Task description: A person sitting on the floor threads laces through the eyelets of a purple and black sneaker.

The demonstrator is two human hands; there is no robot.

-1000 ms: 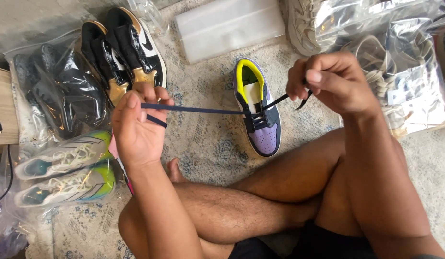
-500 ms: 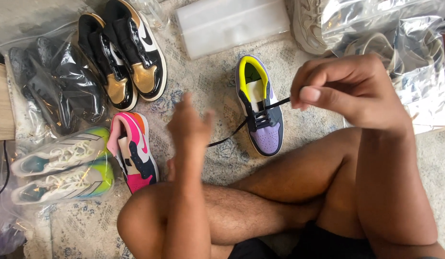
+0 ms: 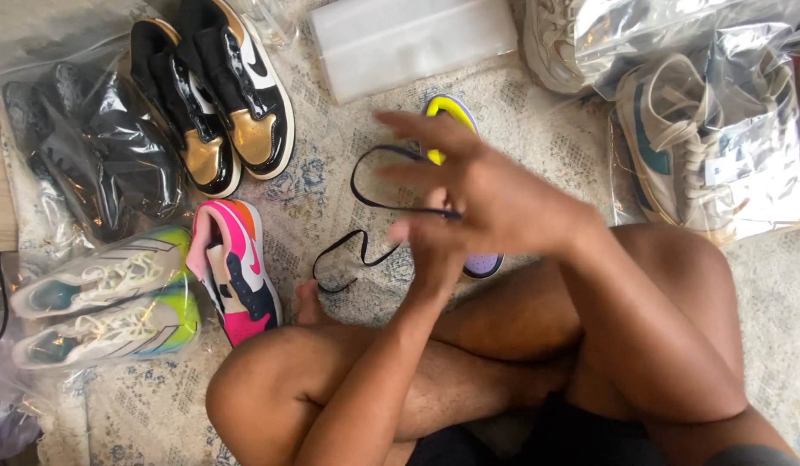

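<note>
The right hand (image 3: 495, 203) is spread wide, fingers fanned toward the left, blurred, with a dark shoelace (image 3: 365, 211) running across the fingertips and looping away to the left of them; whether any finger pinches the lace I cannot tell. The left hand (image 3: 434, 255) rises just under the right palm, mostly hidden by it, so its grasp cannot be told either. The lace's loose end curls down onto the patterned rug (image 3: 331, 147) near a bare toe. Behind the hands lies a sneaker with a yellow heel and purple toe (image 3: 451, 108), largely covered by them. Well to the left of the hands sits a pink and navy sneaker (image 3: 236, 267), above it a black and gold pair (image 3: 219, 95). To the right of the hands are bagged pale sneakers (image 3: 702, 147).
</note>
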